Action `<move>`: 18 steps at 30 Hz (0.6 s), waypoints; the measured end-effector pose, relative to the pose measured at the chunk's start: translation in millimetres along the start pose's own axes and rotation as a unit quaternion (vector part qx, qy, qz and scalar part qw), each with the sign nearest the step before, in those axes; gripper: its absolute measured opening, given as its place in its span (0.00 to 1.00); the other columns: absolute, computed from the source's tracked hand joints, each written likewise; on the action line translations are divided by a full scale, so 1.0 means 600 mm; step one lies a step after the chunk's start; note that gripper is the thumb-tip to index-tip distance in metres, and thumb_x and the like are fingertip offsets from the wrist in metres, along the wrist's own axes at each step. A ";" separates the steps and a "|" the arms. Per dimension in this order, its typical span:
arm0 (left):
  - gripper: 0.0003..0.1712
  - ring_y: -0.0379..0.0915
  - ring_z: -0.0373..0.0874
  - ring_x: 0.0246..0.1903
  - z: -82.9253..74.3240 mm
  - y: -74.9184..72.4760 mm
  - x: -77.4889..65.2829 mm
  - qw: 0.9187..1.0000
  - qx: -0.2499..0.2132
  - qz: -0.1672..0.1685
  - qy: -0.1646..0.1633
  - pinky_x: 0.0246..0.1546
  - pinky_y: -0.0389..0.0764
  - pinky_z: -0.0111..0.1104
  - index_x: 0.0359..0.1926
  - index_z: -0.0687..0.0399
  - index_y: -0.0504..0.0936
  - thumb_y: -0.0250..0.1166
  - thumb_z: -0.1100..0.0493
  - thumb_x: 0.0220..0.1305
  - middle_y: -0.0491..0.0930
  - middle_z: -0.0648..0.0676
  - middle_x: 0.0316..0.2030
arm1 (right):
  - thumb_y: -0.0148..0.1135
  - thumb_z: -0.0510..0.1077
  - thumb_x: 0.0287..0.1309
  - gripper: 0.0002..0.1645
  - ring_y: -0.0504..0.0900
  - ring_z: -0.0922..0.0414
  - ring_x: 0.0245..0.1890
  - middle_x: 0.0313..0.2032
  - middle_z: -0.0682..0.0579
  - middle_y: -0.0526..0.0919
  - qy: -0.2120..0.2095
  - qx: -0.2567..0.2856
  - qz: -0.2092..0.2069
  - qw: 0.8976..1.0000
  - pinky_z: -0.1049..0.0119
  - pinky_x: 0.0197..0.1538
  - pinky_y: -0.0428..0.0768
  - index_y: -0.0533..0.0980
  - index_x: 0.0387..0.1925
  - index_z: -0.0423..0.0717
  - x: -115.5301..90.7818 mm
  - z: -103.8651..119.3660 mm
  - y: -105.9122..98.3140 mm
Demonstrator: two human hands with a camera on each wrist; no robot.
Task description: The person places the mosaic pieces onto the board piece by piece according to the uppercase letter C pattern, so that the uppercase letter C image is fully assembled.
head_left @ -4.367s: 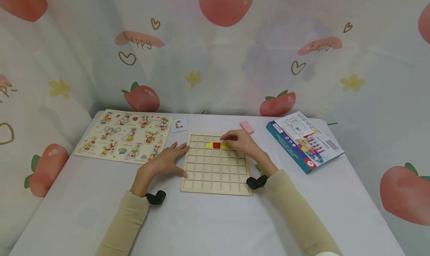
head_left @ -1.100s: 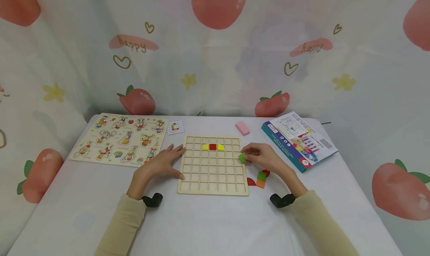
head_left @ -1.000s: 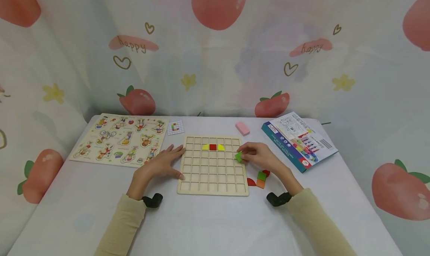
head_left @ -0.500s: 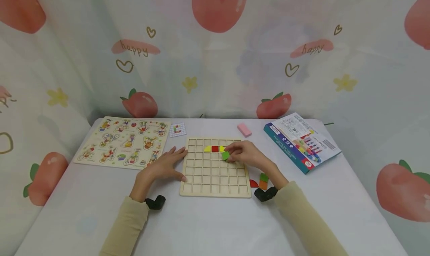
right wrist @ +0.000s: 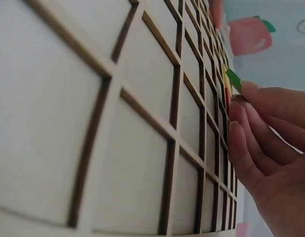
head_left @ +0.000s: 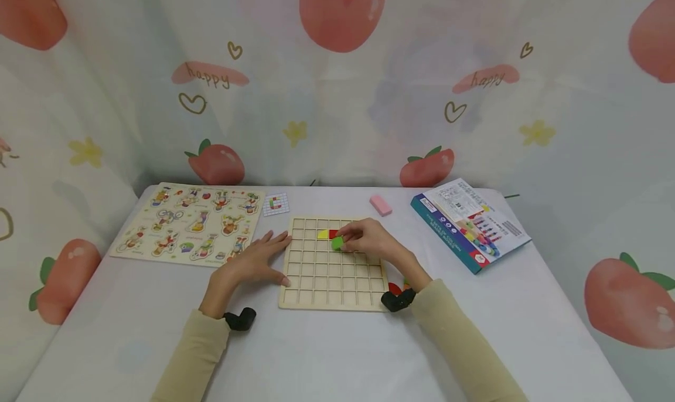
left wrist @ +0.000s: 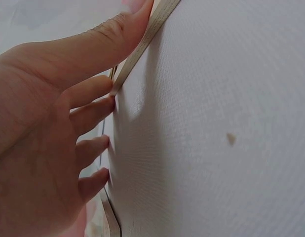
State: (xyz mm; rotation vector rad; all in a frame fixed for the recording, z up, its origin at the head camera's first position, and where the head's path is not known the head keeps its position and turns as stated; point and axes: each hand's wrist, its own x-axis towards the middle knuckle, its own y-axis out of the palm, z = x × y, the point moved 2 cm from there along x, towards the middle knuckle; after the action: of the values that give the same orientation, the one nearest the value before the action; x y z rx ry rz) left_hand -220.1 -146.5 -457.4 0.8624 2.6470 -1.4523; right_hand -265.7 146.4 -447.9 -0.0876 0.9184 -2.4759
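Note:
A wooden grid board (head_left: 311, 285) lies flat on the table. My left hand (head_left: 253, 264) rests at its left edge, thumb and fingers spread; the left wrist view shows the fingertips by the board's side. Over the upper middle of the board my right hand (head_left: 373, 239) pinches a green square tile (head_left: 337, 244) between thumb and fingers. In the right wrist view the green tile (right wrist: 233, 79) is tilted above the grid. Just beyond it, a yellow piece (head_left: 323, 235) and a red square (head_left: 333, 234) sit in adjoining cells. The hand covers the cells to their right.
Partly hidden by my right wrist, a red rounded piece (head_left: 394, 288) lies beside the board. A small pattern card (head_left: 276, 204) and a pink block (head_left: 381, 205) lie behind it. A picture puzzle board (head_left: 179, 226) is at left, a printed box (head_left: 471, 226) at right.
My right hand has picked up the green tile from the right side and carried it leftward over the board. A second yellow piece, visible earlier, is now covered. The left hand stays put.

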 end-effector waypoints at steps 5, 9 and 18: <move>0.60 0.34 0.65 0.81 -0.002 -0.001 0.000 1.000 -0.002 0.001 -0.002 0.80 0.41 0.60 0.80 0.55 0.58 0.80 0.44 0.52 0.50 0.56 0.82 | 0.73 0.40 0.60 0.17 0.83 0.57 0.40 0.44 0.50 0.89 0.007 -0.003 -0.003 1.000 0.66 0.47 0.84 0.86 0.51 0.43 0.008 0.006 0.007; 0.60 0.34 0.64 0.81 0.000 0.002 0.003 1.000 0.000 0.003 -0.004 0.80 0.42 0.60 0.80 0.54 0.58 0.79 0.43 0.53 0.50 0.55 0.82 | 0.74 0.40 0.59 0.18 0.84 0.57 0.40 0.43 0.51 0.89 0.007 -0.010 -0.005 1.000 0.64 0.48 0.84 0.86 0.51 0.44 0.017 0.010 0.015; 0.61 0.33 0.63 0.82 0.002 0.000 0.001 1.000 0.000 0.004 -0.008 0.80 0.41 0.59 0.81 0.53 0.58 0.80 0.43 0.52 0.49 0.54 0.82 | 0.75 0.42 0.58 0.18 0.84 0.59 0.39 0.39 0.51 0.89 -0.002 -0.018 0.003 1.000 0.65 0.47 0.84 0.86 0.50 0.42 0.033 0.019 0.027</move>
State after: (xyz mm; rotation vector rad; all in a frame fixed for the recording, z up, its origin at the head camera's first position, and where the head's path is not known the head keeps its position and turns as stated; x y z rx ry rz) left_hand -220.7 -147.2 -457.9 0.8553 2.6292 -1.4517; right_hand -273.6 119.6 -451.4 -0.1026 0.9598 -2.4529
